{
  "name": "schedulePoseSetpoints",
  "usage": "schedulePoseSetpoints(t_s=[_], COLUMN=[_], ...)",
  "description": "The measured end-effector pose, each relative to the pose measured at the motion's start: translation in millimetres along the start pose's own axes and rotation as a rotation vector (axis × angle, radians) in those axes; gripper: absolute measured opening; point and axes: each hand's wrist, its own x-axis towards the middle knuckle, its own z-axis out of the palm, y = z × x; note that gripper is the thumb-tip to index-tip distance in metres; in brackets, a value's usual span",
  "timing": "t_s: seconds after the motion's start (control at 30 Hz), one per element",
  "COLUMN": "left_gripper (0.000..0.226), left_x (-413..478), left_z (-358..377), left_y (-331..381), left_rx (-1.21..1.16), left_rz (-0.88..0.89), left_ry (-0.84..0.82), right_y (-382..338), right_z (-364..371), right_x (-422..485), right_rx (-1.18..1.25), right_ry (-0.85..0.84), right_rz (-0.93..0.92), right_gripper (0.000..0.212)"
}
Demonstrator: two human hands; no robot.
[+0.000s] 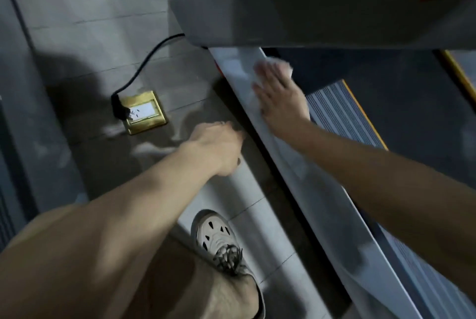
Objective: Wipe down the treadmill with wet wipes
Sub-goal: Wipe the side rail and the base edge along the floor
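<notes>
Left hand [219,147] over floor [77,9], fingers loosely curled, empty, apart from wet wipe [282,61]. Right hand [280,97] flat, fingers straight, pressing it onto treadmill side rail [316,190].

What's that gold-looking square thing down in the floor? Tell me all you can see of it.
It is a floor socket, a square, brass-coloured frame set into the grey tiled floor. Its middle holds a white face with small dark slots. A black plug sits at its left edge, and the plug's black cable curves away toward the treadmill, which stands to its right. Nothing else touches it.
</notes>
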Motion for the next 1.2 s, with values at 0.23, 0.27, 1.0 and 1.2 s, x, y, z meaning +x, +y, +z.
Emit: schedulePoseSetpoints(t_s=[0.23, 0.27, 1.0, 1.2], left_gripper=[0.049, 0.051, 0.045, 0.046], left_x=[-14, -14, -36, -8], left_z=[9, 11, 13, -12], left_y=[4, 9, 131, 172], left_rx=[0.112, 0.122, 0.581, 0.484], left_rz=[0.004, 0.013, 0.526, 0.553], left_ry=[-0.132, -0.114, 0.047, 0.238], right_y=[-54, -60, -118, -107], right_z=[71, 80, 111, 134], right_x=[-194, -211, -281, -363], right_rx=[0.163, 0.194, 0.133, 0.265], right_ry=[-0.059, -0.082, -0.092, 0.072], right_rz=[0.012, 0.023, 0.064, 0.285], right_gripper=[0.076, 0.076, 0.074, 0.082])
